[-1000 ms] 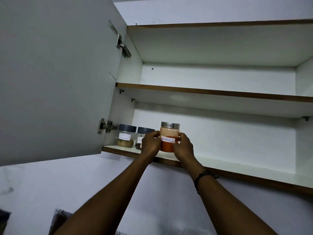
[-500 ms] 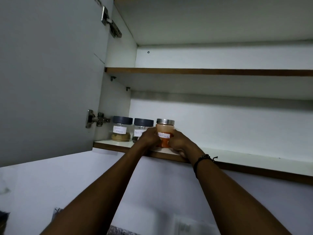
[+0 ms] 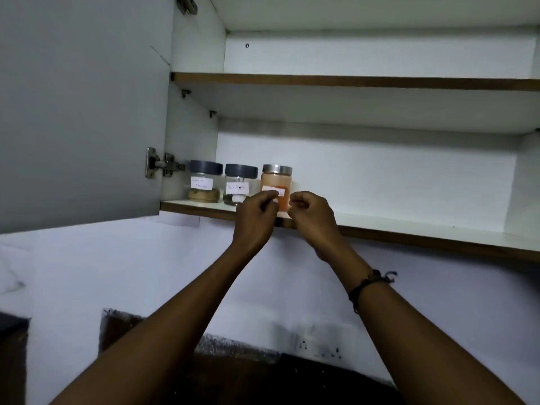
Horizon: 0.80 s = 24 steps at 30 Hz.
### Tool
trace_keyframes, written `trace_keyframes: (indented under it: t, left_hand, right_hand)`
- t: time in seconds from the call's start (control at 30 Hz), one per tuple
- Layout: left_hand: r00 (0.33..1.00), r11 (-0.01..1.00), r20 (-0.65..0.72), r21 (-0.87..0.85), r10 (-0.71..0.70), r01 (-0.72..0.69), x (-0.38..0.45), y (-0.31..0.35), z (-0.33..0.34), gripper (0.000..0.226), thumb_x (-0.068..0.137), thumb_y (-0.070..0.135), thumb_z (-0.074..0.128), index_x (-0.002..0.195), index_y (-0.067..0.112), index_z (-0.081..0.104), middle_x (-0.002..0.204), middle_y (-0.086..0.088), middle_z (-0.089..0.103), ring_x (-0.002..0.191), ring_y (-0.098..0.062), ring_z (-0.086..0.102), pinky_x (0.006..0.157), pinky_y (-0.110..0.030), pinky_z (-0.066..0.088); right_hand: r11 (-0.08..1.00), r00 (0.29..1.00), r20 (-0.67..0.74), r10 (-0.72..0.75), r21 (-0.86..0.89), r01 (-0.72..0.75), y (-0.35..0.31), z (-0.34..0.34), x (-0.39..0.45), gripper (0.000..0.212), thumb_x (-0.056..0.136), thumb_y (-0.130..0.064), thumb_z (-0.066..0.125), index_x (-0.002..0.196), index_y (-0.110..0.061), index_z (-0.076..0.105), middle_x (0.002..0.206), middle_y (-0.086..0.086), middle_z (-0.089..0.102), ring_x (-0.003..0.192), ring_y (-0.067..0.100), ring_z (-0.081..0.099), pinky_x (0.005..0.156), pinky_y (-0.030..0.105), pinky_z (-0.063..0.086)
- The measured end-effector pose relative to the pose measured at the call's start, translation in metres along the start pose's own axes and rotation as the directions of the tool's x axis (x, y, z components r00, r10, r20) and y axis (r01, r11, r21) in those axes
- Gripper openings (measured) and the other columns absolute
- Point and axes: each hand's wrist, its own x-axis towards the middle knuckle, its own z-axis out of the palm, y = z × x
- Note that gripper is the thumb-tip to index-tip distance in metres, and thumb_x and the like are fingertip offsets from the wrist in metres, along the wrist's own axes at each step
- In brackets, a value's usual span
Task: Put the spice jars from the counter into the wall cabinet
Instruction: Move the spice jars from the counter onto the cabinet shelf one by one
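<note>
On the cabinet's bottom shelf (image 3: 409, 226) stands the jar of orange powder (image 3: 276, 182), steel-lidded and labelled, third in a row from the left wall. Left of it are a dark-lidded jar of black pepper (image 3: 240, 185) and a dark-lidded jar of brown spice (image 3: 204, 185). My left hand (image 3: 257, 214) and my right hand (image 3: 311, 214) hover just in front of the orange jar, at the shelf's front edge. Their fingers are loosely curled and hold nothing. My left fingertips hide part of the jar's label.
The cabinet door (image 3: 81, 112) stands open on the left, hung on a metal hinge (image 3: 159, 165). An upper shelf (image 3: 350, 81) crosses the cabinet. Right of the jars the bottom shelf is bare. A wall socket (image 3: 318, 344) sits low on the white wall.
Both hands have let go of the orange jar and drawn back toward the shelf edge. The jar now stands on its own beside the pepper jar. The view has tilted down.
</note>
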Motion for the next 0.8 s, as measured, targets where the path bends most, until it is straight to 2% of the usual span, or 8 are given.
trace_keyframes:
  t: [0.07,0.13,0.37,0.43,0.53,0.67,0.73,0.8]
  left_hand:
    - [1.000,0.998,0.028,-0.057,0.013,-0.011,-0.034,-0.001,0.000,0.022,0.095,0.017,0.056,0.108,0.018,0.074,0.100,0.008,0.075,0.094,-0.005,0.068,0.083,-0.019,0.054]
    - [0.995,0.995,0.089,-0.079,-0.046,0.053,-0.071,-0.007,0.004,0.022,0.095,0.023,0.059,0.111,0.022,0.075,0.103,0.012,0.075,0.096,0.002,0.067,0.082,-0.014,0.052]
    - [0.909,0.951,0.337,-0.098,-0.247,0.294,-0.203,-0.045,0.026,0.026,0.099,0.023,0.053,0.111,0.023,0.076,0.106,0.009,0.077,0.103,-0.006,0.070,0.093,-0.032,0.055]
    - [0.883,0.944,0.388,-0.083,-0.264,0.319,-0.236,-0.055,0.028,0.027,0.100,0.022,0.051,0.110,0.024,0.076,0.104,0.012,0.077,0.101,-0.002,0.070,0.090,-0.025,0.055]
    - [0.859,0.942,0.416,-0.012,-0.300,0.335,-0.285,-0.074,0.031,0.026,0.099,0.018,0.053,0.108,0.021,0.077,0.100,0.008,0.077,0.097,0.000,0.069,0.086,-0.019,0.054]
    - [0.778,0.922,0.509,0.092,-0.369,0.377,-0.357,-0.102,0.029,0.026,0.098,0.016,0.053,0.111,0.020,0.075,0.102,0.004,0.076,0.094,0.000,0.068,0.081,-0.017,0.053]
    - [0.718,0.897,0.552,0.149,-0.425,0.416,-0.399,-0.114,0.024,0.025,0.097,0.015,0.053,0.106,0.025,0.075,0.097,0.009,0.075,0.089,0.006,0.067,0.075,-0.010,0.050]
    - [0.649,0.876,0.600,0.219,-0.468,0.429,-0.439,-0.124,0.018,0.026,0.096,0.013,0.053,0.103,0.027,0.075,0.092,0.012,0.073,0.085,0.008,0.066,0.073,-0.008,0.048]
  right_hand:
    - [0.995,1.000,0.011,0.011,0.094,-0.012,0.010,-0.006,-0.037,0.022,0.089,-0.017,0.059,0.108,-0.025,0.065,0.101,-0.015,0.068,0.098,0.004,0.064,0.082,0.023,0.051]
    - [0.994,0.998,0.037,0.041,0.101,-0.045,0.025,-0.007,-0.075,0.023,0.091,-0.017,0.058,0.112,-0.023,0.066,0.106,-0.011,0.069,0.099,0.004,0.064,0.085,0.025,0.053]
    - [0.964,0.958,0.108,0.265,0.011,-0.267,0.090,0.001,-0.198,0.031,0.088,-0.010,0.052,0.111,-0.024,0.066,0.107,-0.012,0.069,0.095,-0.001,0.063,0.079,0.015,0.049]
    - [0.946,0.940,0.103,0.324,-0.010,-0.325,0.108,0.005,-0.229,0.030,0.089,-0.011,0.051,0.113,-0.024,0.066,0.111,-0.008,0.069,0.096,0.001,0.063,0.076,0.011,0.048]
    - [0.916,0.910,0.112,0.400,-0.068,-0.395,0.132,0.016,-0.277,0.033,0.091,-0.013,0.051,0.121,-0.019,0.063,0.118,0.000,0.067,0.106,0.012,0.062,0.086,0.020,0.047]
    - [0.860,0.845,0.172,0.507,-0.167,-0.482,0.164,0.034,-0.350,0.043,0.090,-0.011,0.051,0.132,-0.023,0.054,0.126,0.000,0.061,0.112,0.014,0.059,0.076,0.011,0.038]
    - [0.815,0.789,0.210,0.577,-0.217,-0.538,0.180,0.043,-0.392,0.048,0.089,-0.011,0.052,0.135,-0.023,0.050,0.130,0.002,0.058,0.115,0.016,0.057,0.078,0.013,0.041]
    - [0.786,0.750,0.246,0.614,-0.274,-0.554,0.193,0.051,-0.432,0.046,0.087,-0.009,0.054,0.131,-0.022,0.052,0.129,0.004,0.057,0.116,0.019,0.057,0.088,0.023,0.048]
